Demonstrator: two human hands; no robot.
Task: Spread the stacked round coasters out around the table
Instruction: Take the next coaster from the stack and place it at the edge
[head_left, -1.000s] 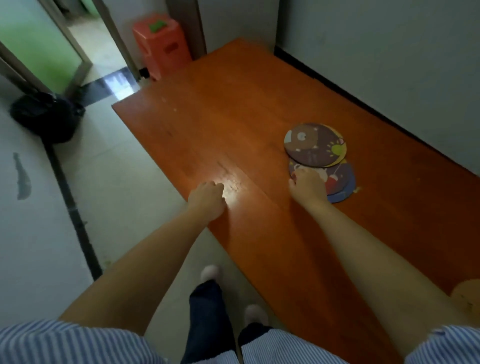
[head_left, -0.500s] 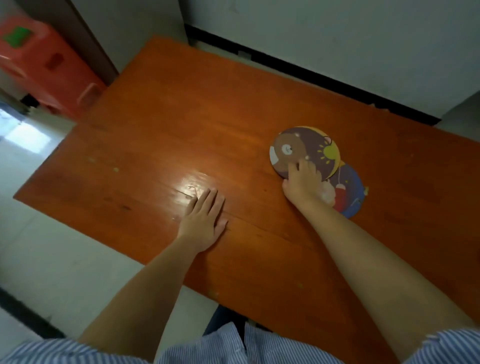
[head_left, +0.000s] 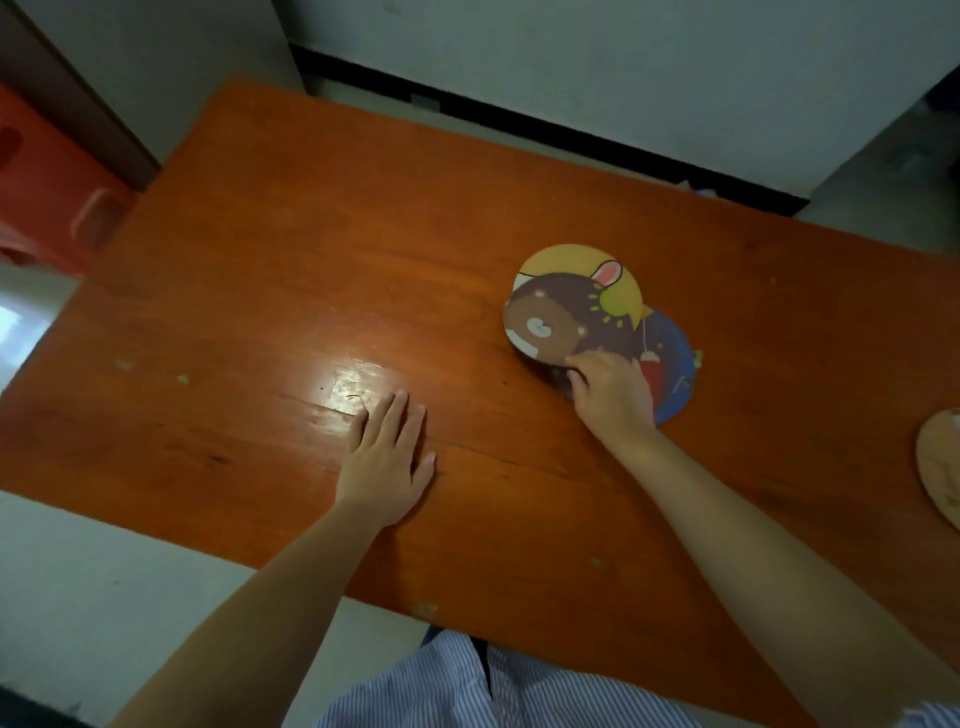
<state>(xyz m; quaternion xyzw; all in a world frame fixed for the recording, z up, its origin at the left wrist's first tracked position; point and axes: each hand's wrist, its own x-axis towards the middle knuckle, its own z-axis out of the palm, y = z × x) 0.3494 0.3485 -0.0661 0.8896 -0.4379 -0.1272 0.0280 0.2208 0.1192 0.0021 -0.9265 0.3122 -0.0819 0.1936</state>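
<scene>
Several round coasters overlap in a loose pile right of the middle of the orange wooden table (head_left: 291, 270). On top lies a brown bear coaster (head_left: 556, 322), over a yellow rabbit coaster (head_left: 576, 260) and a blue coaster (head_left: 672, 358). My right hand (head_left: 610, 392) grips the near edge of the brown bear coaster, thumb on top, and lifts that edge slightly. My left hand (head_left: 387, 457) lies flat on the table with its fingers together, well left of the pile, holding nothing.
A tan round coaster (head_left: 940, 467) lies at the right edge of the view. A red plastic stool (head_left: 47, 192) stands beyond the table's left end. A grey wall with a black baseboard (head_left: 571, 130) runs behind the far edge.
My right hand has slid from the top of the bear coaster to its near edge and taken hold of it. The bear coaster has shifted and uncovered the yellow rabbit coaster. The view has turned.
</scene>
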